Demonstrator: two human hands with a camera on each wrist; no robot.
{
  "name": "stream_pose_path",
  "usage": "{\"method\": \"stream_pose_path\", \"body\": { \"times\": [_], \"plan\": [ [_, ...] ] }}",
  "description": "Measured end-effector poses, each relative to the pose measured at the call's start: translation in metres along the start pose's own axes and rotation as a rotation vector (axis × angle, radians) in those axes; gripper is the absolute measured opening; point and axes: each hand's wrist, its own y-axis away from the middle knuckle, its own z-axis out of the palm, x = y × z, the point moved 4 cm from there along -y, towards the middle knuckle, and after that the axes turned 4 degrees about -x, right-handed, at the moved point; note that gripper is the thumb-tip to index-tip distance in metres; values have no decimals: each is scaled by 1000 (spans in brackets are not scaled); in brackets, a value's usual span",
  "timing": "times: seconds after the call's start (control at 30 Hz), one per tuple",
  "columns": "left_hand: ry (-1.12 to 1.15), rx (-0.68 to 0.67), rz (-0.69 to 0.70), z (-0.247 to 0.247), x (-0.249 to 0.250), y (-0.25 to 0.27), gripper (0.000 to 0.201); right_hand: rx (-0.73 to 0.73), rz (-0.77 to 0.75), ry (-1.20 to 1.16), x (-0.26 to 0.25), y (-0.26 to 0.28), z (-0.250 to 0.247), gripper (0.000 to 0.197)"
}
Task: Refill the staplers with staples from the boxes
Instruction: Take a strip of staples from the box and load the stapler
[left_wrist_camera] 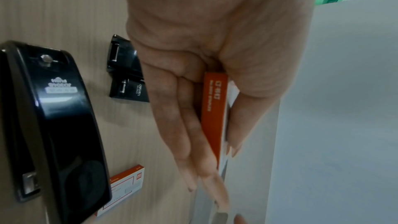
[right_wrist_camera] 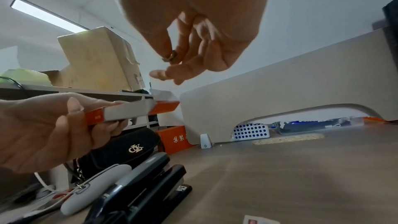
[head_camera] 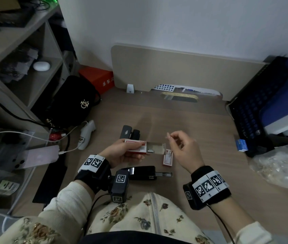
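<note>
My left hand point(head_camera: 142, 149) grips a red-and-white staple box point(head_camera: 134, 147) above the desk, its inner tray point(head_camera: 155, 147) slid out to the right. In the left wrist view the box's orange side point(left_wrist_camera: 215, 108) shows between thumb and fingers. Just right of the tray and a little above it, my right hand point(head_camera: 169, 137) pinches a small strip of staples point(right_wrist_camera: 169, 57). A second staple box point(head_camera: 167, 159) lies on the desk below. The near black stapler point(head_camera: 143, 172) lies with its magazine point(head_camera: 164, 174) pulled out. Another stapler point(head_camera: 130, 132) lies behind the held box.
A black handbag point(head_camera: 72, 103), a white device point(head_camera: 86, 134) and a pink phone point(head_camera: 39, 156) on a cable crowd the left. A black crate point(head_camera: 256, 106), a small blue box point(head_camera: 241, 145) and a plastic bag point(head_camera: 280, 164) stand right. A divider panel point(head_camera: 174, 67) closes the back.
</note>
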Motion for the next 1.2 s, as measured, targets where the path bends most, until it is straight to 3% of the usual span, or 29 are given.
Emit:
{"method": "stream_pose_path", "body": {
  "times": [0.13,0.47,0.63,0.87,1.0,1.2],
  "plan": [
    [43,38,-12,-5,-4,0,16,49,175,-186,16,8,-4,10],
    [78,64,-70,-4,-16,-2,22,-66,553,-518,64,42,22,13],
    [70,90,-71,-2,-17,-3,23,-96,598,-513,73,49,26,24],
    [80,108,-61,-4,-17,-3,21,-254,644,-634,81,56,36,10],
    [69,105,-51,-4,-15,-4,25,-302,662,-687,85,59,38,17],
    [76,114,-52,-4,-14,-4,21,-242,589,-441,95,55,36,38]
  ]
}}
